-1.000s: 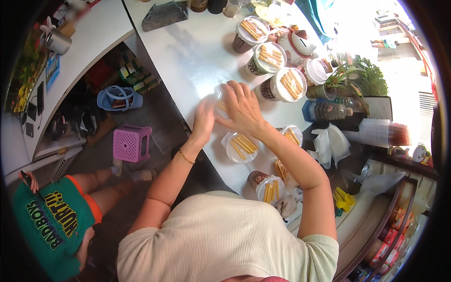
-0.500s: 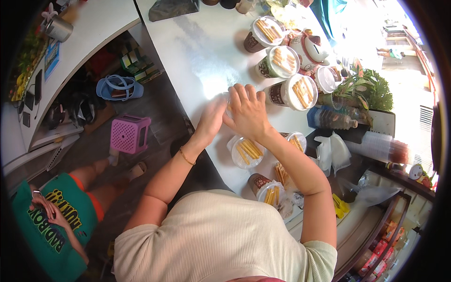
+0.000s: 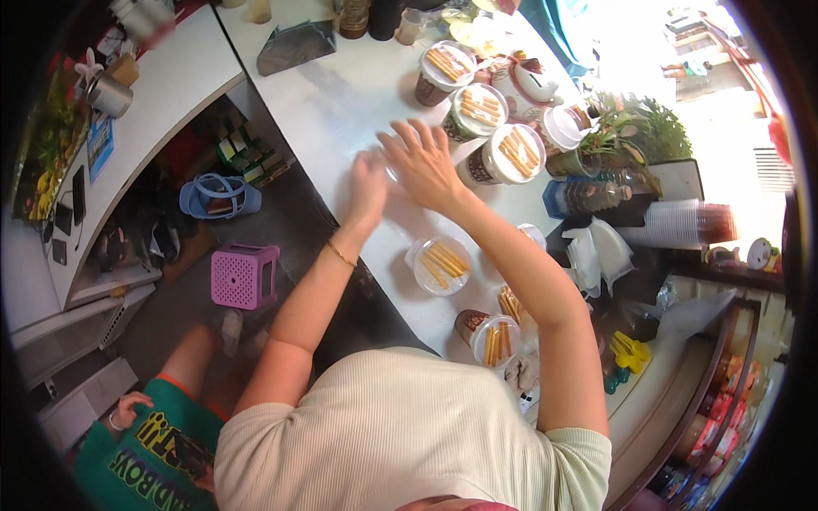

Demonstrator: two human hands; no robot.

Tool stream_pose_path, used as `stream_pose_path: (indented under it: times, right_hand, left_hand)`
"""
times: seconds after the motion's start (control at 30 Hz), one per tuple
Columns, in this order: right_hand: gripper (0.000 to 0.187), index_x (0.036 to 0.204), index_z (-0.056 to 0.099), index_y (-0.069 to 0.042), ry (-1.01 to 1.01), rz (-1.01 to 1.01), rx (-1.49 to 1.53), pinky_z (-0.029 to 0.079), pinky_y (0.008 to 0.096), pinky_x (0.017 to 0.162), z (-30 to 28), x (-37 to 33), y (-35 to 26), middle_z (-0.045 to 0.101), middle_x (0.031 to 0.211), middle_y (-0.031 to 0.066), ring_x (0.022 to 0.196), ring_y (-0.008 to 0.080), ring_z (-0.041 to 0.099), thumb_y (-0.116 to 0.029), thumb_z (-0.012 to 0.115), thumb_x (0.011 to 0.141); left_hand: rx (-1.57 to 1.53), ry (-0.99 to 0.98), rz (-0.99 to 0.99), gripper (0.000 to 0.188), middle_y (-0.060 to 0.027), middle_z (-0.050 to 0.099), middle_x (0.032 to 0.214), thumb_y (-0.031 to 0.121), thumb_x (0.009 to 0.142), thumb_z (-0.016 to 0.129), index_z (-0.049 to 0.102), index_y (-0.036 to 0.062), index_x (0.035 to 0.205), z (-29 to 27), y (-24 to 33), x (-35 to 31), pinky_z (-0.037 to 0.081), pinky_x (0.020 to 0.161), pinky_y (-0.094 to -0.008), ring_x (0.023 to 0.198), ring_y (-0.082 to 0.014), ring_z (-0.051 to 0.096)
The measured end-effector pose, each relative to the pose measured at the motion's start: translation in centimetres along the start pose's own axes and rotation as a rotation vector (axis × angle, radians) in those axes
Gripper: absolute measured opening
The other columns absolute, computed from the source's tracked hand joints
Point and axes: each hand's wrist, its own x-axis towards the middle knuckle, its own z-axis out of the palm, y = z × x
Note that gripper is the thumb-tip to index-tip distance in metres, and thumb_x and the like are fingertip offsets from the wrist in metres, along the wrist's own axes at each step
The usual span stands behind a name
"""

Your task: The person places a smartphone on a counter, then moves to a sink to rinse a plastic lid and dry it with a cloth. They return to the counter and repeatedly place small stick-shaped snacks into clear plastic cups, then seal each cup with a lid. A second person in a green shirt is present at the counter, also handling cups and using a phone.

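Note:
Over the white table (image 3: 317,109) my right hand (image 3: 423,163) is open, fingers stretched and slightly spread, with nothing seen in it. Beside it my left hand (image 3: 368,189) is smeared by motion, so its fingers cannot be made out. A faint clear shape shows between the hands, too unclear to name. To the right of my right hand stand three lidded cups with biscuit sticks on top: a near cup (image 3: 514,155), a middle cup (image 3: 479,111) and a far cup (image 3: 447,64). Closer to me are another clear-lidded cup (image 3: 440,266) and a brown cup (image 3: 490,337), also showing sticks.
Right of the cups are a white cat figurine (image 3: 527,85), leafy greens (image 3: 652,132), a plastic bottle (image 3: 592,196) and stacked clear cups (image 3: 669,226). A grey bag (image 3: 298,47) lies at the far end. At left are a purple stool (image 3: 244,277) and a seated person in green (image 3: 162,443).
My hands have drawn apart slightly, the right fingers spreading. The view has shifted, so the cups sit further left in it. The seated person's arms have moved.

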Motion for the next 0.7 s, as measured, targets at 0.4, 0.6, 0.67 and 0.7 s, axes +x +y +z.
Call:
stream_pose_path:
  times: [0.4,0.6,0.67,0.7]
  right_hand:
    - [0.034,0.113,0.061,-0.007,0.114,0.394,0.177,0.043,0.0392,0.093,-17.0,-5.3,4.0,0.057,0.116,0.0122,0.105,0.0314,0.056,-0.025,0.063,0.084]
    - [0.049,0.122,0.054,-0.006,-0.161,0.715,0.228,0.042,0.0401,0.095,-20.1,-16.0,2.7,0.053,0.120,0.0183,0.113,0.0329,0.051,-0.027,0.068,0.080]
    - [0.060,0.128,0.049,-0.007,-0.267,0.814,0.208,0.042,0.0408,0.096,-18.4,-19.7,2.2,0.048,0.124,0.0220,0.115,0.0345,0.049,-0.028,0.070,0.076]
    - [0.079,0.136,0.039,-0.010,-0.297,0.816,0.262,0.042,0.0438,0.096,-17.5,-20.3,1.8,0.041,0.129,0.0252,0.116,0.0397,0.046,-0.030,0.075,0.069]
  left_hand:
    - [-0.244,0.314,0.096,0.031,-0.0136,0.058,0.097,0.025,0.099,0.043,0.050,-0.0043,0.106,-0.4,2.8,15.9,0.049,0.084,-0.0385,0.090,-0.0228,0.058]
    - [-0.237,0.038,0.075,0.032,-0.0101,0.049,0.115,0.027,0.097,0.047,0.043,0.0012,0.115,-1.6,3.1,12.3,0.044,0.094,-0.0469,0.104,-0.0229,0.051]
    - [-0.045,-0.345,0.086,0.042,-0.0095,0.044,0.126,0.023,0.092,0.057,0.040,0.0045,0.126,-1.3,3.4,5.2,0.039,0.101,-0.0468,0.116,-0.0222,0.044]
    - [0.070,-0.564,0.170,0.055,-0.0096,0.042,0.130,0.022,0.086,0.064,0.037,0.0062,0.132,-1.7,3.8,1.3,0.037,0.102,-0.0462,0.120,-0.0231,0.042]
